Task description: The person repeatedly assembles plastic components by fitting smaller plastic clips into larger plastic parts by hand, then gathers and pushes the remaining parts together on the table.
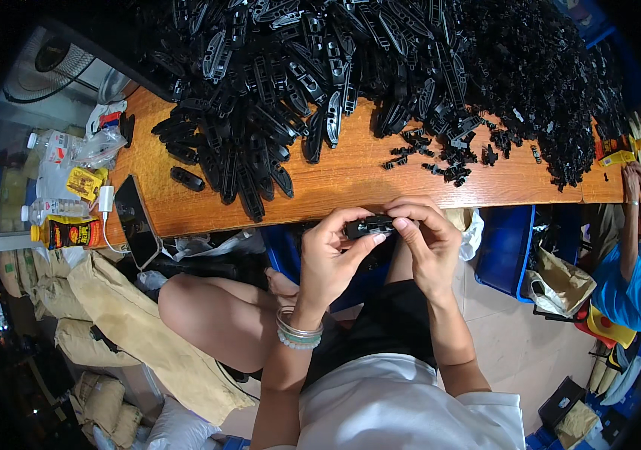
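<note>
Between my two hands, just off the table's front edge, is a small black plastic part point(369, 226). My left hand point(329, 251) grips its left end, thumb below and fingers above. At its other end, my right hand point(427, 244) pinches with thumb and forefinger; whether a smaller piece sits in that pinch is hidden. Beyond them on the wooden table point(335, 180) lies a big heap of long black plastic parts point(260, 97). Small black clip-like pieces point(440, 154) are scattered to its right, by a dense pile of tiny black pieces point(553, 90).
A phone point(139, 225) with a white charger point(106, 199) lies at the table's left end, near plastic bottles point(54, 210). Blue bins point(504, 251) stand below the table. Sacks point(103, 401) fill the left floor. A person in blue point(631, 277) sits at right.
</note>
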Demonstrator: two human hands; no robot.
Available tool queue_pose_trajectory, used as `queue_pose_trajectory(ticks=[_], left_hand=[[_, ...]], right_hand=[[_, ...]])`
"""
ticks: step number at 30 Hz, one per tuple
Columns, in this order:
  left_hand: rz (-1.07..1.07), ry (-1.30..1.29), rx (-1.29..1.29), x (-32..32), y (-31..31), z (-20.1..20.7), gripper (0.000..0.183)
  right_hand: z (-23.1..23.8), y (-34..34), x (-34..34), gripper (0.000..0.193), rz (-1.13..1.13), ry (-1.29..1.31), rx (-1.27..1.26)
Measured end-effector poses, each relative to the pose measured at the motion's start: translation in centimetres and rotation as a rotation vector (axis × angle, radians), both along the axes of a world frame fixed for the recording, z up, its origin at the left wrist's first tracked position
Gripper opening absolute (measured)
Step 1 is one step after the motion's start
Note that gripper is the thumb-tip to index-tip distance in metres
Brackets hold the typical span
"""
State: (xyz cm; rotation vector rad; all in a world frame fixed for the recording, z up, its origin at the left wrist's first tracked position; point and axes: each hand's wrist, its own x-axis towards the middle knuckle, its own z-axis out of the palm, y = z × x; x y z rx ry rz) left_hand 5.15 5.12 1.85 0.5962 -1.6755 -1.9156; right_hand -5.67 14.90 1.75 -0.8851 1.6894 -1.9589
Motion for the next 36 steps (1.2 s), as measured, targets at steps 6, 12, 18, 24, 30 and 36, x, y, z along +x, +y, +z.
queue_pose_trajectory(ticks=[6,12,18,24,30,36], left_hand=[[-0.036,-0.002,0.152,0.3,-0.4,0.3,0.021],[-0.023,-0.051,0.091,0.3,-0.8,0.4,0.022],[-0.132,0.004,0.178,0.3,-1.0,0.2,0.024],[-0.142,-0.058,0.206,0.2,-0.9,0.4,0.025],[-0.099,-0.017,0.158,0.3,-1.1,0.2,0.023],[-0.075,-0.101,-0.109,0.0,-1.2,1.4,0.018]], right_hand=[[-0.3,0.4,-0.2,0.010,-0.060,0.260,0.081],[-0.3,0.5,-0.7,0.014,-0.016,0.299,0.100],[-0.7,0.9,-0.2,0.015,-0.101,0.217,0.034],[-0.9,0.8,0.0,0.011,-0.071,0.114,0.032],[-0.7,0.9,-0.1,0.016,-0.108,0.388,0.120],[-0.4,0.8,-0.1,0.026,0.028,0.152,0.170]])
